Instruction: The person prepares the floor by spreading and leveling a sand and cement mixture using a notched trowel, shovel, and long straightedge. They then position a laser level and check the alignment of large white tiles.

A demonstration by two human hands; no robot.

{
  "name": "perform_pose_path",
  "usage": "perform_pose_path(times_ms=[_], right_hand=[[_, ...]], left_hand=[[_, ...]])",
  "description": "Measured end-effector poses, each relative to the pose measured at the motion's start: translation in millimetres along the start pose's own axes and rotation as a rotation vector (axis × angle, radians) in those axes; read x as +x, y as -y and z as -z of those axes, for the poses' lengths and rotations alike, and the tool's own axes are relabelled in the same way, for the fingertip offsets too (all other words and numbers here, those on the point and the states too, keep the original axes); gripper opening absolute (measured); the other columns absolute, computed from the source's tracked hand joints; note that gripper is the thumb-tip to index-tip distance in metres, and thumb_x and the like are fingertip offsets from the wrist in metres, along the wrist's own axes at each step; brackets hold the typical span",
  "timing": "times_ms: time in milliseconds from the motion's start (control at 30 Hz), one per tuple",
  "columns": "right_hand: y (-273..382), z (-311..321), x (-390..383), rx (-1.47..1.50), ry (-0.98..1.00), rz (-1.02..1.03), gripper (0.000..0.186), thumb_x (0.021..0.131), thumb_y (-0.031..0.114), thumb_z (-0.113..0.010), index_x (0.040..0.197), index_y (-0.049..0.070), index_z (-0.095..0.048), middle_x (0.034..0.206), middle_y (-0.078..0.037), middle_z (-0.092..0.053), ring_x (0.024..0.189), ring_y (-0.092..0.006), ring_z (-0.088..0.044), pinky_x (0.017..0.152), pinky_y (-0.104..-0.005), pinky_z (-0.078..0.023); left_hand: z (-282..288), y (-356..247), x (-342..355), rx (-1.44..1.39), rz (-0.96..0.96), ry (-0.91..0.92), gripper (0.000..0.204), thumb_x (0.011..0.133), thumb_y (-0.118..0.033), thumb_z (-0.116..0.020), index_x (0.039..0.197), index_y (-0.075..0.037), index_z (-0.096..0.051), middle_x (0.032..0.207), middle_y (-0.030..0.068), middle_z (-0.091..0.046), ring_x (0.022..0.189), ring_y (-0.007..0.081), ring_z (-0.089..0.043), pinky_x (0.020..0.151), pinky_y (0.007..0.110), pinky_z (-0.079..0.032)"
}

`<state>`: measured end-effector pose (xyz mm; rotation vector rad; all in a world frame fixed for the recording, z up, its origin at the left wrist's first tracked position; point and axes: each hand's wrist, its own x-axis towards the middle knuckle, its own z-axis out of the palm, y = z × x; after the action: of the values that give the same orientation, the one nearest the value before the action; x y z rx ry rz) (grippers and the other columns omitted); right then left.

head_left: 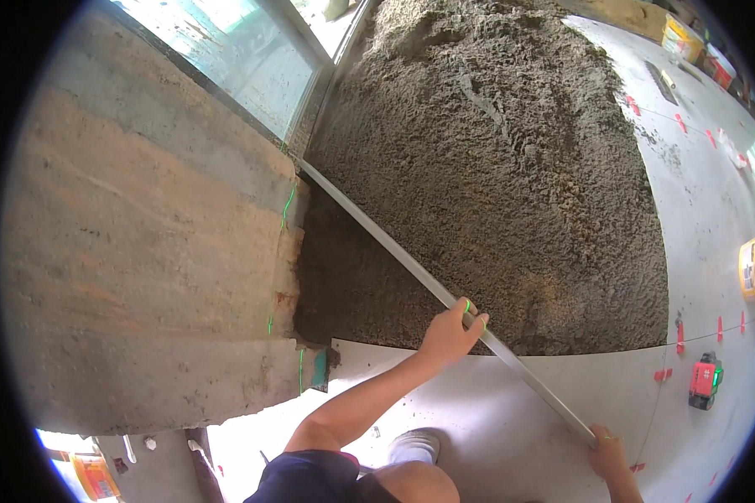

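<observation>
A long, straight metal screed bar (377,235) runs diagonally across a bed of damp, grey-brown mortar (512,184). My left hand (453,333) is closed around its middle, fingers wrapped over the top edge. At the bar's near right end, my right hand (608,453) grips it above the pale tiles (512,411). The bar's far end reaches the corner where the wall (159,226) meets the window frame (310,105). Mortar left of the bar looks darker and smoother; to its right the surface is rough and lumpy. Thin green laser lines fall on the wall edge and my left fingers.
A red-and-black laser level (705,381) stands on the tiles at right, among red tile clips (680,337). Buckets stand at the right edge (753,268), top right (682,38) and lower left (94,476). A flat trowel (661,84) lies on the far tiles.
</observation>
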<state>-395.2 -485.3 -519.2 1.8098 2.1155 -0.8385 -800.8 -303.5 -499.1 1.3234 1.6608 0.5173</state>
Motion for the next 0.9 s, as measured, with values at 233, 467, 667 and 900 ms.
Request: perform_pose_path(times_ms=[233,467,667,900], right_hand=[[-12.6,10.5,-39.6,0.146,0.057,-0.155,0.03,0.072,0.011,-0.062,0.101,0.008,-0.054,0.096,-0.018,-0.058,0.093,-0.0389,-0.054,0.078,-0.0465,-0.043],[-28.4,23.0,-82.7,0.163,0.238,-0.276,0.031,0.091,0.017,-0.049,0.12,0.008,-0.051,0.114,-0.019,-0.056,0.105,-0.0349,-0.053,0.087,-0.0458,-0.042],[-4.9,39.2,-46.0,0.186,0.386,-0.365,0.038,0.091,0.018,-0.046,0.125,0.002,-0.044,0.108,-0.023,-0.057,0.1,-0.0379,-0.056,0.085,-0.0461,-0.043],[-56.4,-15.0,-24.9,0.15,-0.22,-0.155,0.032,0.068,0.008,-0.069,0.097,0.009,-0.056,0.085,-0.016,-0.061,0.081,-0.0382,-0.057,0.068,-0.0442,-0.045]], left_hand=[[-12.3,-16.2,-37.4,-0.063,-0.071,0.122,0.038,0.082,-0.033,-0.06,0.103,-0.003,-0.048,0.074,0.013,-0.061,0.065,0.0228,-0.059,0.063,0.035,-0.047],[-42.3,-3.4,-83.6,0.076,-0.02,0.387,0.049,0.083,-0.037,-0.058,0.115,-0.004,-0.041,0.081,0.014,-0.057,0.074,0.0238,-0.056,0.066,0.036,-0.045],[-48.0,9.2,-60.7,0.048,0.056,0.278,0.039,0.084,-0.031,-0.059,0.105,-0.001,-0.045,0.076,0.0147,-0.059,0.069,0.0252,-0.059,0.064,0.036,-0.046],[-34.0,-2.3,-21.6,-0.087,0.008,0.236,0.034,0.085,-0.031,-0.057,0.099,-0.002,-0.046,0.079,0.0154,-0.062,0.071,0.0262,-0.061,0.066,0.037,-0.047]])
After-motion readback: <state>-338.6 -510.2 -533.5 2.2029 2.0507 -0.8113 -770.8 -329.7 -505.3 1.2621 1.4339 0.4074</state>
